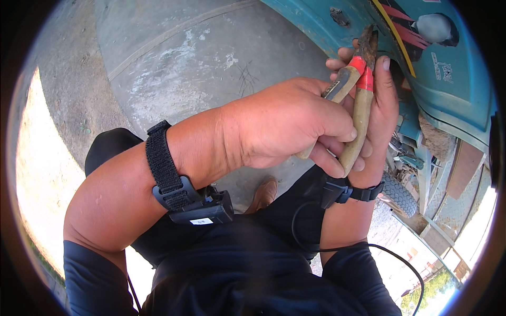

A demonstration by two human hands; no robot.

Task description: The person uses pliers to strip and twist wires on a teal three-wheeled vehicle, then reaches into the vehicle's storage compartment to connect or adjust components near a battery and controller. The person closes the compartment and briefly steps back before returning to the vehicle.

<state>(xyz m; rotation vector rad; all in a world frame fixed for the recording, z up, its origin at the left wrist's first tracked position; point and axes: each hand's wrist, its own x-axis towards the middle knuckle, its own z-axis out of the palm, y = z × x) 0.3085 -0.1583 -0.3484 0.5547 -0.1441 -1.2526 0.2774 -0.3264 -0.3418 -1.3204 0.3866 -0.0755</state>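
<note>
My left hand (304,118) reaches across from the left and grips the handles of worn pliers (360,106), which have tan grips, red tape near the pivot and rusty jaws. The jaws point up against the lower part of a teal vehicle body panel (316,23). Behind the pliers is my right hand (385,93), its palm turned up, with the thumb on the right of the jaws and several fingertips on the left. Whether it holds the tool or something beneath it is hidden. A small dark hole or dent (340,17) marks the panel beside the jaws.
Under the panel at right are a rubber tyre (399,193), a metal frame (425,177) and a brown block (437,132). A yellow strip and a printed picture of a person are on the panel. Grey concrete floor (166,71) lies at left. A black cable (395,256) hangs by my right arm.
</note>
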